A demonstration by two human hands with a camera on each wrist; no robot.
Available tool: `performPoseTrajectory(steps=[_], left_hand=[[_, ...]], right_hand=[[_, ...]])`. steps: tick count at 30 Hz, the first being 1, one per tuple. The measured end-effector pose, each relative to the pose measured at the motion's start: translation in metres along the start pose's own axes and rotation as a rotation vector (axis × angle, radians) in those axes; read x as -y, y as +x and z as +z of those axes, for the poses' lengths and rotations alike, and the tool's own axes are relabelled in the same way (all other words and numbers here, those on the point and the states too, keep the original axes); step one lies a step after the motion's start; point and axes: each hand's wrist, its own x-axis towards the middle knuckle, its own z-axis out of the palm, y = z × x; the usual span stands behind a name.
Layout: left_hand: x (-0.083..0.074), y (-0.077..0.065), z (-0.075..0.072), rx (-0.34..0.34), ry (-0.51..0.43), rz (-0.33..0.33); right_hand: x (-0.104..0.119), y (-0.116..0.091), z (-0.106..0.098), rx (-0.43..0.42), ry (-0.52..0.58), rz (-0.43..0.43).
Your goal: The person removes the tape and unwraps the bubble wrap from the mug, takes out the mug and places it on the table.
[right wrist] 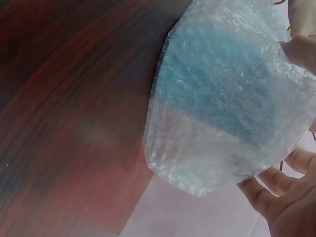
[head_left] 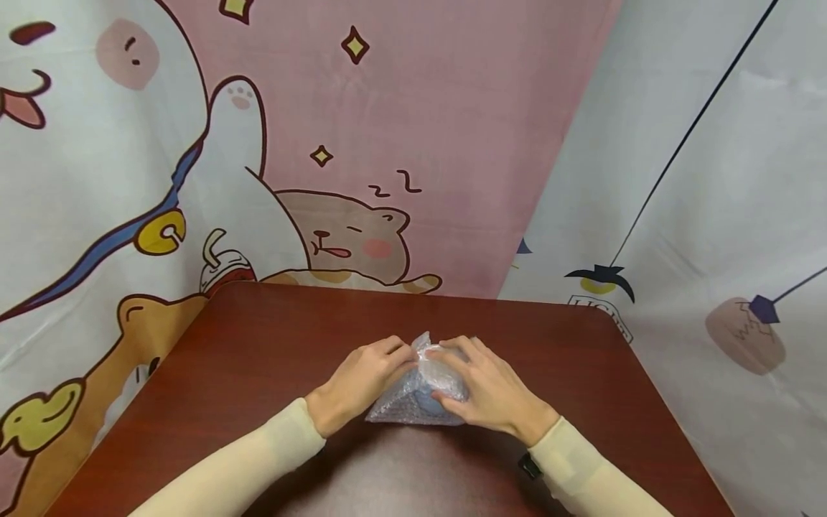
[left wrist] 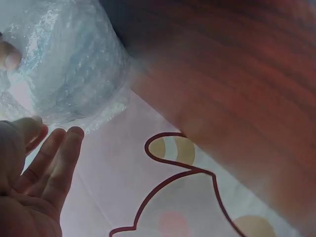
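Wrap [head_left: 394, 408], one, blue item [right wrist: 212, 81] inside; best steadied one side, edge worked lightly. On table [head_left: 258, 373], between hands; peak toward backdrop [head_left: 484, 143], wide edge left-to-right; item's long axis unclear. Left hand [head_left: 365, 372]: thumb and forefinger pinching edge, others loose. Right hand [head_left: 494, 391]: widely spread, gripping side.

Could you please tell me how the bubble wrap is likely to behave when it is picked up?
The bubble wrap will probably flex and crumple, given its wrinkled, thin-looking film. The bluish item inside may keep its middle bulging. Its angular corners make rolling seem unlikely.
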Motion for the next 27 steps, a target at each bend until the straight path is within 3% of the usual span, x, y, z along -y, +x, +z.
performPoseTrajectory(steps=[5,13,20,27], left_hand=[[-0.0031,0.0023,0.0006,-0.006,0.087,0.042],[-0.0084,0.0045,-0.0001,0.053,0.146,0.021],[-0.0081,0.0036,0.0,0.072,0.127,-0.057],[-0.0073,0.002,0.0033,0.049,0.135,-0.062]], right_hand=[[0.0013,0.0009,0.0014,-0.007,-0.011,0.011],[0.0042,0.0,0.0024,-0.021,-0.026,0.003],[0.0054,0.0007,0.0038,-0.019,-0.035,-0.005],[0.0023,0.0004,0.0035,-0.033,-0.039,0.001]])
